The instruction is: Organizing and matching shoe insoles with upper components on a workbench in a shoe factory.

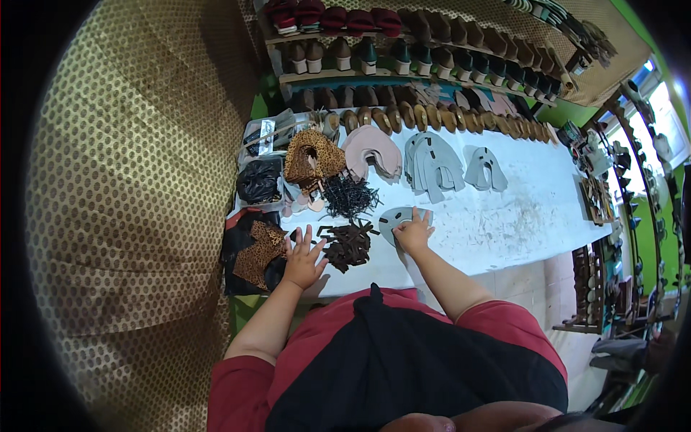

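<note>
The right hand [414, 232] is on a grey curved piece [389, 217] lying flat on the bench [518, 234], near its front edge. Thumb and forefinger come together over the piece while the other fingers fan out to the right — whether they pinch something small or only press down, I cannot tell. The grey curved piece lies under and just left of that hand, well apart from the other one, and small dark marks show on its face

The left hand [304, 265] is spread and palm down, its fingers pointing away from the body, with nothing seen in its grasp. Just to its right is a heap of dark brown strips [348, 248], which sits between the two hands, nearer the left one. On its other side, a leopard-print piece [259, 258] lies over black plastic [235, 252]

Farther back, a tangle of thin black strips [349, 198] lies beyond the brown heap. Behind that stand stacks side by side — leopard-print cutouts [327, 163], pink cutouts [367, 140], and two piles of grey cutouts [426, 160]
</note>
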A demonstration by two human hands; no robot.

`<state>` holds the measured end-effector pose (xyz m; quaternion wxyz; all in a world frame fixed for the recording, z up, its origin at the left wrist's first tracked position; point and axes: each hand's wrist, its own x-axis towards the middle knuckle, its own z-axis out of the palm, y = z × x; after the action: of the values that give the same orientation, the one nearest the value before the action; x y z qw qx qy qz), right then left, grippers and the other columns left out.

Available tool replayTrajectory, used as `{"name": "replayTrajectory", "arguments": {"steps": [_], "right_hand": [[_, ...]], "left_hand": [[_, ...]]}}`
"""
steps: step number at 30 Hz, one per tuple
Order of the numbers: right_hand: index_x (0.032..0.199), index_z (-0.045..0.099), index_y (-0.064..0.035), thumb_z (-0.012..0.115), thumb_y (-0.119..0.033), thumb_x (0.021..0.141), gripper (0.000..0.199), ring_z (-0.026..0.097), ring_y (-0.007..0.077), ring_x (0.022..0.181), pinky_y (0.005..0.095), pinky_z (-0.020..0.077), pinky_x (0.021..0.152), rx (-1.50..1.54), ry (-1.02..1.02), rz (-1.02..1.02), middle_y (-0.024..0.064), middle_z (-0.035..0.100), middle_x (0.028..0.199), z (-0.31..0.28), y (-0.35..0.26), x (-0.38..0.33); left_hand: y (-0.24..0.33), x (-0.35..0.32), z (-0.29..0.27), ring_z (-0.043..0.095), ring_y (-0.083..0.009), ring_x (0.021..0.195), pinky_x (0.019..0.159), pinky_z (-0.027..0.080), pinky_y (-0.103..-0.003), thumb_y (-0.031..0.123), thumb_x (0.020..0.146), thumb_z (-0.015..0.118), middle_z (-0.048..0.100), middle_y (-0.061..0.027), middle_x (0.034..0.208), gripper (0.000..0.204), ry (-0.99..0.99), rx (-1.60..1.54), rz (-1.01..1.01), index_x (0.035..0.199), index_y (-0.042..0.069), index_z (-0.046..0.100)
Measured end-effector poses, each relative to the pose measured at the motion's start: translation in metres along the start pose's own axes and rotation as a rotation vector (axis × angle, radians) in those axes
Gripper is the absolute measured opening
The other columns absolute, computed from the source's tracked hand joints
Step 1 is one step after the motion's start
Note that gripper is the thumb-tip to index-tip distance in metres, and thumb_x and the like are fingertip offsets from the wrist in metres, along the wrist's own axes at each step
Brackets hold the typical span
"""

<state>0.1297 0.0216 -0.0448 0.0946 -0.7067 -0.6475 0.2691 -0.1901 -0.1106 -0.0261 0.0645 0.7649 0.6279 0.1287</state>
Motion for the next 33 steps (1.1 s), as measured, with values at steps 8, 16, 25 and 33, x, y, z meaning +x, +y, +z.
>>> {"name": "replayTrajectory", "arguments": {"steps": [8,16,25,33], "right_hand": [[0.082,0.073,-0.0157,0.076,-0.026,0.079,0.011,0.010,0.0450,0.150,0.0728,0.0064,0.114,0.034,0.103,0.003,0.0147,0.030,0.161,0.017,0.005,-0.002],[0.111,0.070,-0.0193,0.067,-0.032,0.086,0.028,0.015,0.0423,0.150,0.0731,0.0064,0.113,-0.159,0.172,-0.551,0.0155,0.032,0.158,0.001,0.049,-0.019],[0.137,0.060,-0.0284,0.060,-0.046,0.090,0.050,0.009,0.0417,0.151,0.0721,0.0012,0.114,-0.278,-0.030,-0.671,0.0141,0.021,0.163,-0.029,0.044,-0.033],[0.136,0.062,-0.0276,0.061,-0.049,0.089,0.052,0.010,0.0412,0.152,0.0711,0.0027,0.114,-0.172,-0.014,-0.705,0.0154,0.020,0.163,-0.027,0.050,-0.027]], "left_hand": [[0.016,0.009,-0.002,0.011,-0.0455,0.151,0.117,0.007,-0.064,0.040,0.087,0.065,0.015,-0.0221,0.164,0.054,-0.070,-0.045,0.015,0.137,0.021,0.058],[0.038,0.029,-0.002,0.011,-0.0458,0.151,0.117,0.006,-0.065,0.040,0.087,0.066,0.016,-0.0204,0.164,0.052,-0.074,-0.066,0.015,0.134,0.020,0.061],[0.095,0.098,0.011,0.008,-0.0443,0.151,0.115,0.006,-0.068,0.036,0.084,0.070,0.014,-0.0150,0.166,0.051,-0.160,-0.053,0.070,0.131,0.018,0.063],[0.125,0.150,0.042,0.003,-0.0431,0.152,0.115,0.006,-0.069,0.035,0.084,0.072,0.015,-0.0172,0.165,0.045,-0.174,0.081,0.055,0.119,0.007,0.070]]}}
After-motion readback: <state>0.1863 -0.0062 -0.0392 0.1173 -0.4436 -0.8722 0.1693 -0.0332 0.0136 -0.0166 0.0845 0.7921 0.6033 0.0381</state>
